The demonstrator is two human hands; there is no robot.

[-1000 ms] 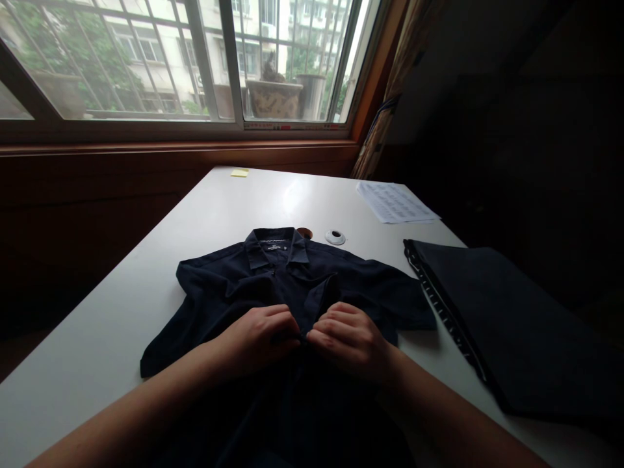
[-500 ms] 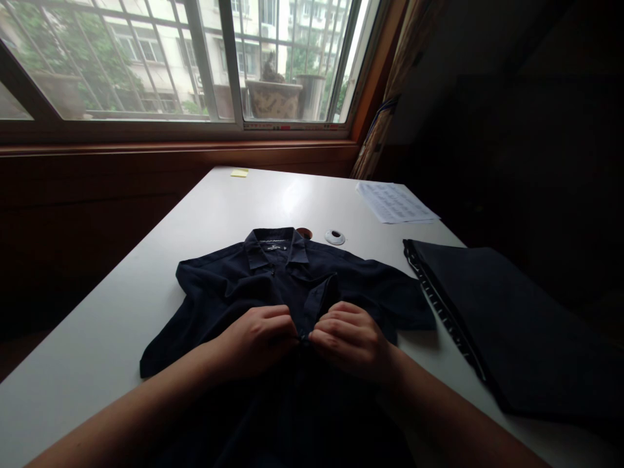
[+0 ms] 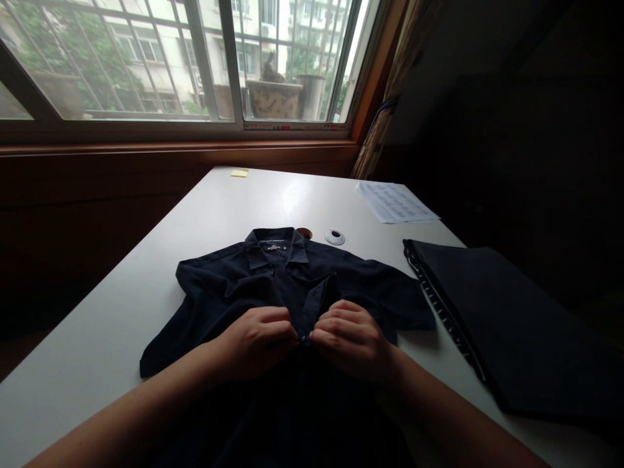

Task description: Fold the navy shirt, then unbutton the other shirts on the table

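Note:
A dark navy short-sleeved shirt (image 3: 229,286) lies face up on the white table (image 3: 121,325), collar pointing toward the window. My left hand (image 3: 256,341) and my right hand (image 3: 348,338) meet at the shirt's front opening, about mid-chest. Both have their fingers curled and pinched on the two edges of the placket, fingertips almost touching. The placket above my hands gapes open a little. My forearms cover the lower part of the shirt.
A dark folded garment with a dotted edge (image 3: 492,318) lies at the right. A printed sheet (image 3: 394,201) lies at the far right corner, a yellow sticky note (image 3: 239,172) by the window. A round cable grommet (image 3: 335,236) and a brown disc (image 3: 305,232) sit behind the collar.
My hands have closed slightly together on the placket and shifted a touch upward. The shirt and everything else stay where they were.

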